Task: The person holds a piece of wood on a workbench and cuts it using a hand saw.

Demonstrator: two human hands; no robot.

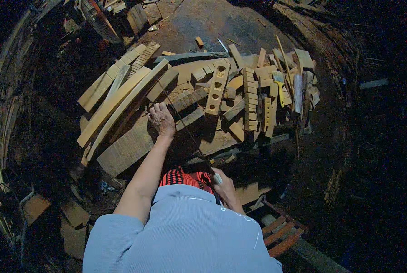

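Observation:
My left hand, fingers curled, presses down and grips a wooden block on the low work surface. The part of the block under my palm is hidden. Down by my lap, my right hand is closed round the pale handle of a hand saw. Its thin dark blade, seen nearly edge-on, slants up and away to the left, passing just right of my left hand across the block. A wide plank lies below and left of my left hand.
Long curved boards lie at the left. A block with square holes, a notched strip and a yellow-handled brush lie to the right among several offcuts. A slatted wooden frame stands at the lower right.

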